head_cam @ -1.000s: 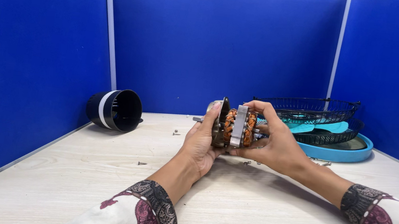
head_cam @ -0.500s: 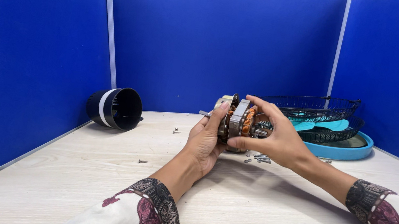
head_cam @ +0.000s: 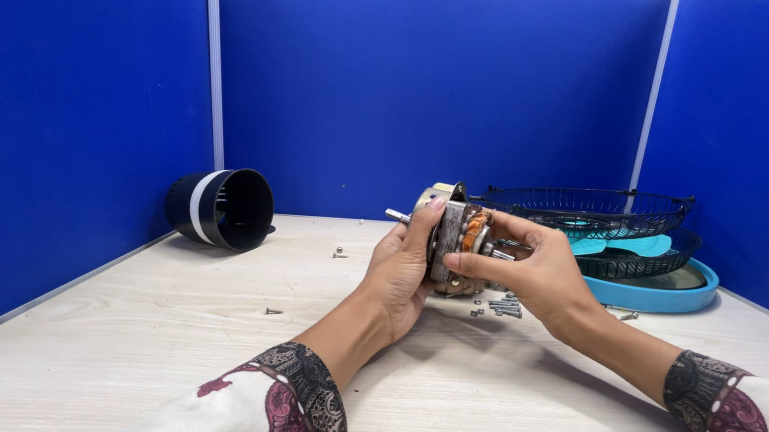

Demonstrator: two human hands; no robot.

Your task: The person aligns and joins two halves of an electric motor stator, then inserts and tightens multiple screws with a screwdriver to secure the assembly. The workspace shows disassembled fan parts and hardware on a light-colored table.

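Observation:
Both hands hold a small electric fan motor (head_cam: 454, 239) in the air above the table: a metal stack with copper windings and a shaft poking out to the left. My left hand (head_cam: 401, 274) cups it from below and behind, thumb on the metal stack. From the right, my right hand (head_cam: 537, 273) pinches the motor's front end with its fingertips. Just under the motor, several loose screws (head_cam: 502, 307) lie on the wooden table (head_cam: 184, 358).
A black cylindrical housing (head_cam: 223, 206) with a white band lies on its side at the back left. At the back right are black wire fan grilles (head_cam: 605, 217) stacked over teal blades and a teal round base (head_cam: 664, 295). Stray screws (head_cam: 337, 253) dot the table. Blue partition walls enclose it.
The hands have turned the motor so the shaft now points left and shifted it slightly; my right fingers moved to the front end.

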